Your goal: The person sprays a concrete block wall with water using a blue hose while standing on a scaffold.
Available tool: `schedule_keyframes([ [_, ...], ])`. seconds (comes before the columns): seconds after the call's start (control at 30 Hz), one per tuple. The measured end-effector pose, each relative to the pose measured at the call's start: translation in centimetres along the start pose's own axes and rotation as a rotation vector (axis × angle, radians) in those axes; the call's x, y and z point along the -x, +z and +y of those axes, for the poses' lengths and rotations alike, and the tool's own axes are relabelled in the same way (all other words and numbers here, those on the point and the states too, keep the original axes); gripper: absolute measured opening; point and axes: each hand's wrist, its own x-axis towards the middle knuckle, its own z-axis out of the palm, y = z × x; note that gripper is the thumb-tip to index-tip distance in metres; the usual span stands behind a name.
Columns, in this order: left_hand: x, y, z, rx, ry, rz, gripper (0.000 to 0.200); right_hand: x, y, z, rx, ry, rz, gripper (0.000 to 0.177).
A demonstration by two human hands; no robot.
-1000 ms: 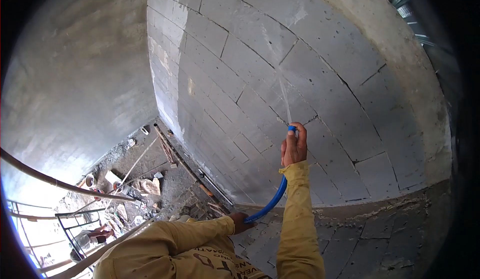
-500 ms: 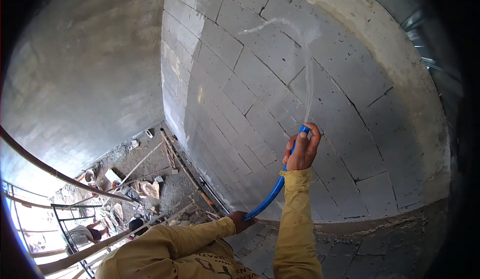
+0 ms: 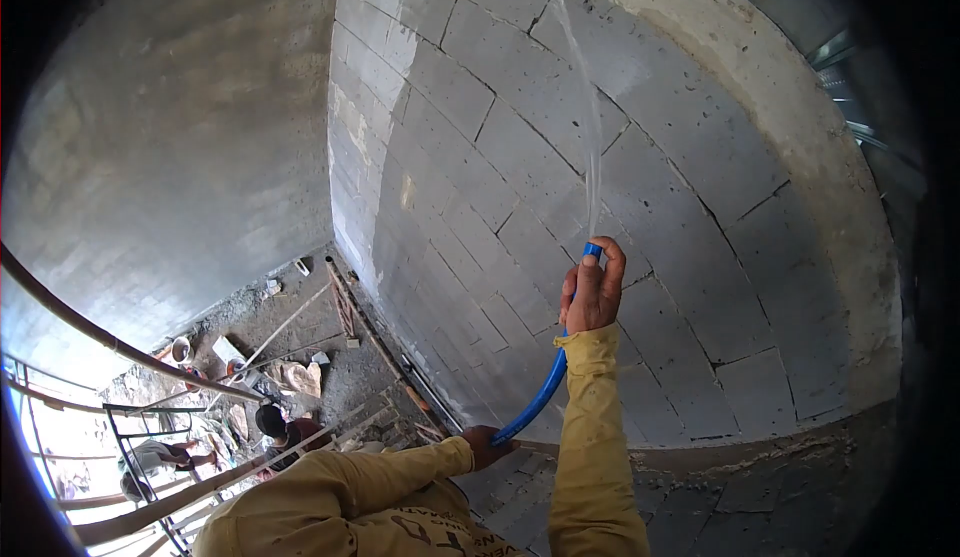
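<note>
My right hand (image 3: 595,287) grips a blue hose (image 3: 546,389) close to its open end, with the thumb near the mouth. A stream of water (image 3: 590,122) leaves the hose and strikes the grey block wall (image 3: 520,217) higher up. Farther back along the hose, my left hand (image 3: 485,447) is closed around it, its fingers partly hidden. Between the two hands the hose bends in a curve. Much of the wall looks dark and wet, while a strip by the corner (image 3: 352,157) is paler.
A plastered wall (image 3: 200,107) meets the block wall at the left. Scaffold poles (image 3: 130,349) cross the lower left. Far below, rubble, a bucket (image 3: 181,350) and long pipes (image 3: 380,342) lie on the ground, with two people (image 3: 285,432) nearby. A concrete beam (image 3: 740,67) borders the wall.
My right hand and the hose end have shifted slightly left. The water stream now lands higher and farther left on the wall. Below, one person has come more into view.
</note>
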Motion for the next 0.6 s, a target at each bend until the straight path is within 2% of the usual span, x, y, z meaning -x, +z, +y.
schedule_keyframes([
  [0.3,0.3,0.0,-0.3,0.081,0.002,0.050,0.053,0.5,1.1,-1.4,-0.036,-0.029,-0.007,0.035],
  [0.5,0.9,-0.5,0.3,0.153,-0.059,-0.024,0.053,0.5,1.2,-1.0,-0.054,-0.026,-0.041,0.033],
  [0.6,0.9,0.1,-0.2,0.082,0.025,-0.012,0.054,0.2,1.3,-0.9,0.002,0.093,-0.076,0.032],
])
